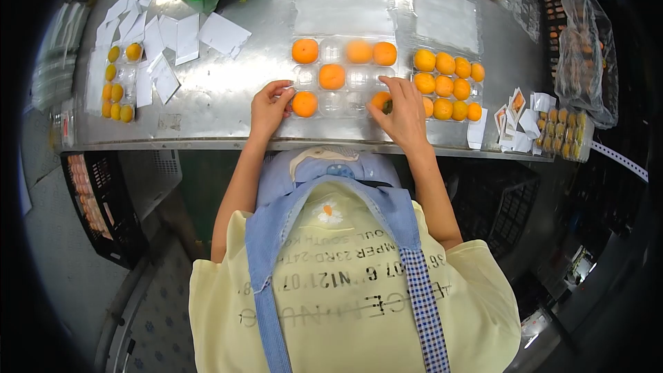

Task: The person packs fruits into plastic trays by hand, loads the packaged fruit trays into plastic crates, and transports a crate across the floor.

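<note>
1. Far left: a clamshell of yellower fruit [129, 71] and loose white cards [187, 39] lie on the metal surface [228, 83].
2. The left hand [270, 110] is at the near-left edge of the middle clamshell [359, 80]. Its thumb and forefinger tips are slightly parted; whether they pinch the plastic I cannot tell.
3. In the middle clamshell sit several orange fruits [331, 77] — one in the far row is blurred.
4. The right hand [405, 112] curves around a fruit [381, 100] at the near-right corner cup, forefinger and thumb spread apart; I cannot tell whether it is gripped.
5. Likely step: seating fruit in cups. The next move probably calls for a clean release — without nudging the fuller clamshell [447, 15] just beside it.
</note>
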The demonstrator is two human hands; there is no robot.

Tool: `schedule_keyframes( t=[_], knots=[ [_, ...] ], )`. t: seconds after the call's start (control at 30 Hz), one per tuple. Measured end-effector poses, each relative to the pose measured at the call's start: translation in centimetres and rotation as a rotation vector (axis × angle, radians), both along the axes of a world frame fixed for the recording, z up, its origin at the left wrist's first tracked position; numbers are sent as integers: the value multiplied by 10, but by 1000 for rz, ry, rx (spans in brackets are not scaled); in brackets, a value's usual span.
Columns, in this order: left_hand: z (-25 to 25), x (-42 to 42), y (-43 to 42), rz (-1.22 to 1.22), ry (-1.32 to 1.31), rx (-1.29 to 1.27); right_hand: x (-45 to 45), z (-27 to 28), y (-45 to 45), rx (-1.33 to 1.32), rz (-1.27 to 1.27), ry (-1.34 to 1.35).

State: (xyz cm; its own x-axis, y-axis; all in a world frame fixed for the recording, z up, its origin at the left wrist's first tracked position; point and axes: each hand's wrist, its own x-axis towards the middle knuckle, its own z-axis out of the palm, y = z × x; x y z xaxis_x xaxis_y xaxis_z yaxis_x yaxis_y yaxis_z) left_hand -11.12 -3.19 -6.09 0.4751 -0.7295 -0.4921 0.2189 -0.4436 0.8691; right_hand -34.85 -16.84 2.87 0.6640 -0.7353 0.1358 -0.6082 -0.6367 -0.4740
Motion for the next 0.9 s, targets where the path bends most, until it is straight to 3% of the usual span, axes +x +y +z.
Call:
schedule_keyframes(
  t=[0.13, 0.23, 0.6, 0.8, 0.9],
  knots=[
    [-1, 2, 0, 10, 6, 8, 32, -2, 6, 89, 199, -93],
    [-1, 1, -1, 7, -3, 21, 44, -5, 5, 91, 215, -72],
    [-4, 3, 0, 15, 17, 20, 23, -24, -71, -25, -196, -11],
    [0, 3, -1, 18, 26, 27, 26, -26, -72, 77, -174, -54],
    [2, 3, -1, 25, 29, 20, 52, -24, -60, -47, 5, -117]
  ],
)
